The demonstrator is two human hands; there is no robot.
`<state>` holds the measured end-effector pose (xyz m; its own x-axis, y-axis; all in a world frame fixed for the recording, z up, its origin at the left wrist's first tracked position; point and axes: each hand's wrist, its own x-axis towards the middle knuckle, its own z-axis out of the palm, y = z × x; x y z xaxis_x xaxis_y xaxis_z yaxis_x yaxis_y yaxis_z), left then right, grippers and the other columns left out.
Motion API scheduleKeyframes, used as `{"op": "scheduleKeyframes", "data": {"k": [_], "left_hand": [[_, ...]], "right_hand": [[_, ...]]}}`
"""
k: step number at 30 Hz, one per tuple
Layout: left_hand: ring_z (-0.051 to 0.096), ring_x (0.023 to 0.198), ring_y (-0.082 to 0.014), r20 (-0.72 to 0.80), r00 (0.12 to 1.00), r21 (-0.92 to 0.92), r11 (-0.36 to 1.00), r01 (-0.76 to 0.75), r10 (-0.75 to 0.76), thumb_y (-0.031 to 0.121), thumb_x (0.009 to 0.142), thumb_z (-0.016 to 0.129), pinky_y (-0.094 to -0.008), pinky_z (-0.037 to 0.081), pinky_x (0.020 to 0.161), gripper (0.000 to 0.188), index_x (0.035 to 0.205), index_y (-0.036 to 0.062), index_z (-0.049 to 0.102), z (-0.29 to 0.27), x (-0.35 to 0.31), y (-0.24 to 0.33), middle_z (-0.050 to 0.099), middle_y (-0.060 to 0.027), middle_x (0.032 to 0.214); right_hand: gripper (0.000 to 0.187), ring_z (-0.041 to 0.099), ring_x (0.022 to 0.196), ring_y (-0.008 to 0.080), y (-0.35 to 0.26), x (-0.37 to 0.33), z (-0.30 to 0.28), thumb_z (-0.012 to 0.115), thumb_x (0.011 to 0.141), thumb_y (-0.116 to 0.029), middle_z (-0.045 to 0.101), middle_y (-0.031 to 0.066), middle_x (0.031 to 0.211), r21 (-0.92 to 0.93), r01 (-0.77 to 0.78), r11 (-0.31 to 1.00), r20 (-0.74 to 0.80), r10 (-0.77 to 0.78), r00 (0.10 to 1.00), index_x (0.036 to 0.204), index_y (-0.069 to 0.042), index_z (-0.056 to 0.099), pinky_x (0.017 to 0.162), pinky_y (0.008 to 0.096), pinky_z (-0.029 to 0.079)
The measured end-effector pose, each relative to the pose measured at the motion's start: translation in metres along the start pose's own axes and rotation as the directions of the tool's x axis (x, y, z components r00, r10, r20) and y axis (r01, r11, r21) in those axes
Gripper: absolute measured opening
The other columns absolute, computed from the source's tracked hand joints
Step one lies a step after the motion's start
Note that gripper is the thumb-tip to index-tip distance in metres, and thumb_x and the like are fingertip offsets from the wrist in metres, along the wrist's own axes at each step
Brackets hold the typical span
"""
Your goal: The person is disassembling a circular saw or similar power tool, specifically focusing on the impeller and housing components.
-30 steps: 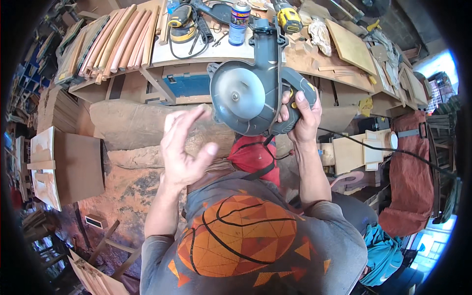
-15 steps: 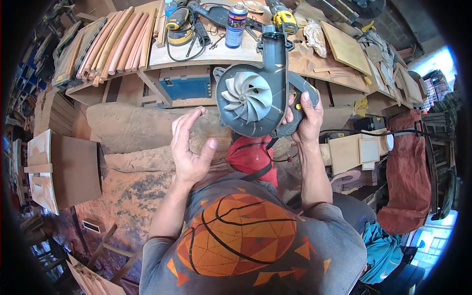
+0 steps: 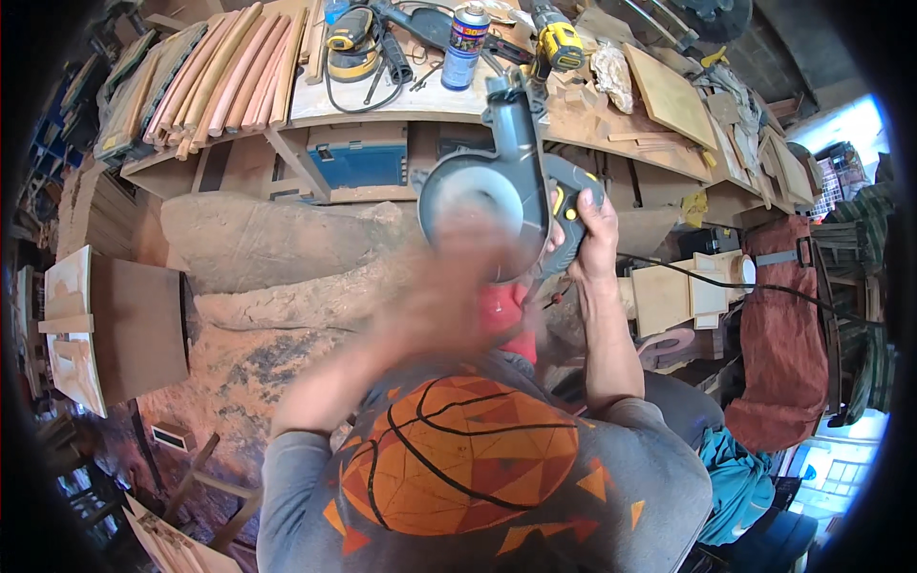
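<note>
My right hand (image 3: 596, 234) is wrapped round the handle of a dark grey electric blower (image 3: 514, 134), held up in front of me with its outlet tube pointing away. The round housing is uncovered toward me, and the pale fan wheel (image 3: 480, 191) inside it looks smeared, its blades no longer distinct. Across the lower part of the wheel sweeps my left hand (image 3: 449, 286), badly blurred. Whether its fingers touch the blades does not show. A red cloth-like thing (image 3: 506, 310) hangs behind and below the blower.
Beyond the blower a workbench (image 3: 420, 105) carries wooden strips (image 3: 229, 72), a sander (image 3: 353, 48), a spray can (image 3: 466, 53) and a yellow drill (image 3: 557, 48). Beneath it sits a blue case (image 3: 358, 162). A black cord (image 3: 707, 279) runs off right. At left stands a wooden box (image 3: 138, 329).
My left hand has swung right and up from beside the blower to the front of its fan. The fan blades have gone from sharp to blurred. The blower has tilted slightly in my right hand.
</note>
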<state>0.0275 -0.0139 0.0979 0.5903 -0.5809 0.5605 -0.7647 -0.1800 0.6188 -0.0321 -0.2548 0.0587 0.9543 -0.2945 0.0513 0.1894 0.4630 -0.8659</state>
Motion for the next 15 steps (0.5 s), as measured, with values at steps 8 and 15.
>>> {"op": "scheduleKeyframes", "data": {"k": [8, 15], "left_hand": [[0.064, 0.103, -0.0331, -0.075, 0.986, -0.357, 0.927, 0.115, -0.152, 0.017, 0.081, 0.077, -0.0454, 0.051, 0.094, 0.052, 0.129, 0.0029, 0.063, -0.036, -0.040, -0.006, 0.071, -0.0140, 0.108], [0.050, 0.132, -0.0401, -0.193, 0.977, -0.110, 0.991, 0.072, -0.092, 0.023, 0.082, 0.079, -0.0477, 0.043, 0.109, 0.067, 0.140, 0.0031, 0.055, 0.002, -0.035, -0.029, 0.059, -0.0205, 0.137]], "right_hand": [[0.034, 0.059, 0.055, 0.0180, 0.002, 0.012, -0.016, 0.063, 0.103, -0.027, 0.069, 0.0153, 0.096, 0.084, 0.041, 0.996, -0.001, -0.041, 0.999, 0.124, -0.003, 0.051, 0.047, 0.0327, 0.052], [0.038, 0.059, 0.055, 0.0159, -0.005, -0.002, 0.030, 0.072, 0.098, -0.021, 0.070, 0.0171, 0.098, -0.129, 0.060, 0.990, -0.005, -0.061, 0.998, 0.121, -0.001, 0.051, 0.047, 0.0300, 0.051]]}}
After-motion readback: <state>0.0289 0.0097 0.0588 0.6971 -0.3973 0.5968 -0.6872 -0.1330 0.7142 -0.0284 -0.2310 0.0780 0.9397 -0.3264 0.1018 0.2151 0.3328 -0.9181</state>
